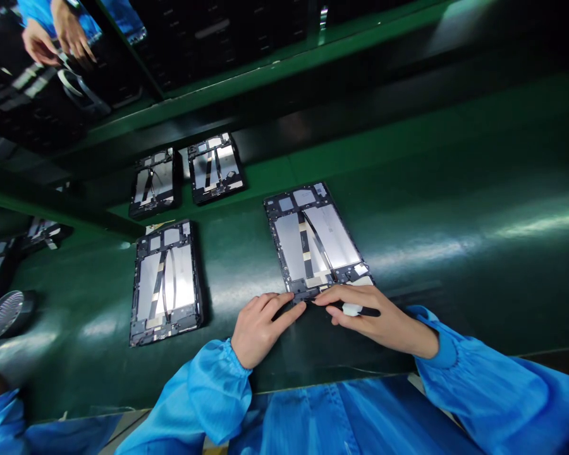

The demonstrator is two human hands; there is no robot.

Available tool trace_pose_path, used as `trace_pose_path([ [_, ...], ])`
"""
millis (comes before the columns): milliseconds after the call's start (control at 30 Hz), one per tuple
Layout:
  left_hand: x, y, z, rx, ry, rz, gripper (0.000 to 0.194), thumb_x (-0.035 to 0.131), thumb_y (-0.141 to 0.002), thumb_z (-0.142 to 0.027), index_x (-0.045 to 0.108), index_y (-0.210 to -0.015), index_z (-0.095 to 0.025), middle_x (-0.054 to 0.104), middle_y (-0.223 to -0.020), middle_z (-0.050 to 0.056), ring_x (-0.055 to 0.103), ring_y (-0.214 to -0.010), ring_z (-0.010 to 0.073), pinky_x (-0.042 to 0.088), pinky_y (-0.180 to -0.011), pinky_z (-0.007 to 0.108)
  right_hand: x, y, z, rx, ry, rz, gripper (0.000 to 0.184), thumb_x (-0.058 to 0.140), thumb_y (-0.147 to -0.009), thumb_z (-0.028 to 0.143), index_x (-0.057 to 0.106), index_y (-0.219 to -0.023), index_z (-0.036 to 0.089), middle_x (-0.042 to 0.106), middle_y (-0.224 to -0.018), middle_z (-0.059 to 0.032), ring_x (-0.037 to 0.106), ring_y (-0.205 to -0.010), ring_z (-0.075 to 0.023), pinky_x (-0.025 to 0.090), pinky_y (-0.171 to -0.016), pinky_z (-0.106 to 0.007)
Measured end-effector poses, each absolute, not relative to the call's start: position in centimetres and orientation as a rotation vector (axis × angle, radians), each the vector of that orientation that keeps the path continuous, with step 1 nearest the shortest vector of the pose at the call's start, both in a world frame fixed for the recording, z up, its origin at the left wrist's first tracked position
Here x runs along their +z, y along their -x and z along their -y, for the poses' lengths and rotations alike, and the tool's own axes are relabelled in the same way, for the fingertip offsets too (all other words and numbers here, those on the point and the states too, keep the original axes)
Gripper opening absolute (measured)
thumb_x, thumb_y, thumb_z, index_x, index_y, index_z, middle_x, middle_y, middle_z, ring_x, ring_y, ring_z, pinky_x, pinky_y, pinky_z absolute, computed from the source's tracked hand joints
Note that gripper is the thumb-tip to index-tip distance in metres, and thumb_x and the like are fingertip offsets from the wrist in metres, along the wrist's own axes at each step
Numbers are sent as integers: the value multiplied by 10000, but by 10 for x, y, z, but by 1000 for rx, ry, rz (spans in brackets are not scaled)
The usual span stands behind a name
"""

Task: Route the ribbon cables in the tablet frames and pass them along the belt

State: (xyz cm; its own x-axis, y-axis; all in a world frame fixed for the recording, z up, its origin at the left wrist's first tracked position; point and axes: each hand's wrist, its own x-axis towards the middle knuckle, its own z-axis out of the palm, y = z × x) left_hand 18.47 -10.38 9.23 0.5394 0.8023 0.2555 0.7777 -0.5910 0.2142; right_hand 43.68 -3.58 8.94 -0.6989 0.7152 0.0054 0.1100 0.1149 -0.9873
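Observation:
An opened tablet chassis (315,243) with silver battery cells and a flat cable lies on the green belt (455,208) in front of me. My left hand (260,325) rests at its near edge, index finger stretched out and pressing on the bottom rim, the other fingers curled. My right hand (374,316) sits at the near right corner, fingers pinched around a thin dark tool, with a small white piece (352,309) under the fingers. Both wear blue sleeves.
Another open tablet chassis (167,281) lies to the left, two more (215,167) (154,183) further back. A round metal fan (4,314) stands at far left. Another person's hands (57,35) work at top left. A blue sleeve (0,411) shows at bottom left.

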Motion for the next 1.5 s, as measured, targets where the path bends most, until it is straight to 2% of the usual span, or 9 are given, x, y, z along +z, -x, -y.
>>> trace_pose_path([
  [167,97,-186,135,470,-2662,-1243,330,542,-965,-149,599,-1287,-193,602,-1281,54,521,-1149,194,437,-863,315,89,-445,47,1823,983,1686,239,590,-937,359,676,-1034,158,695,-915,-65,674,-706,-119,559,-536,-185],
  [300,95,-194,153,372,-2682,-1216,271,540,-974,-207,645,-1222,-232,625,-1246,21,528,-1117,188,430,-800,308,87,-440,59,1819,1044,1742,222,585,-926,357,668,-927,151,688,-781,-47,647,-631,-122,535,-543,-211],
  [433,93,-197,150,357,-2760,-1175,296,500,-987,-178,637,-1244,-231,618,-1254,36,526,-1131,186,434,-807,305,86,-433,65,1609,1072,1944,176,616,-899,338,632,-844,171,666,-736,-20,618,-603,-124,468,-537,-228],
  [667,92,-197,148,381,-2782,-1072,323,554,-948,-124,655,-1218,-268,635,-1206,10,547,-1077,184,417,-770,299,81,-427,73,1517,1016,2141,181,601,-918,333,586,-836,171,636,-701,3,585,-599,-130,397,-568,-254],
  [800,91,-198,150,386,-2754,-1081,339,551,-945,-112,654,-1222,-278,634,-1204,7,540,-1074,184,415,-775,302,79,-425,75,1641,1051,2059,217,590,-920,361,584,-816,171,629,-719,-11,606,-652,-148,430,-606,-265],
  [967,97,-196,145,389,-2711,-1092,334,540,-957,-129,648,-1225,-296,624,-1226,10,549,-1074,172,432,-780,294,89,-430,44,1905,1075,1587,256,591,-897,394,538,-798,164,617,-720,-18,628,-593,-120,521,-559,-228],
  [1067,102,-193,131,466,-2673,-1163,298,524,-975,-154,633,-1237,-243,636,-1186,31,558,-1050,147,446,-782,272,100,-425,11,1905,1120,1597,289,642,-860,419,517,-806,163,623,-681,-20,656,-607,-137,528,-518,-213],
  [1200,100,-188,109,569,-2694,-1347,258,523,-972,-140,622,-1209,-167,649,-1169,58,563,-1028,160,463,-849,290,105,-408,-17,2054,1091,1658,373,700,-799,476,504,-825,160,648,-623,-37,705,-650,-199,514,-458,-205],
  [1500,88,-185,103,615,-2702,-1355,229,538,-961,-122,612,-1176,-151,667,-1138,45,570,-979,161,464,-840,286,101,-397,-21,2089,1158,1733,191,610,-878,307,531,-823,142,673,-651,-50,689,-610,-163,520,-466,-197],
])
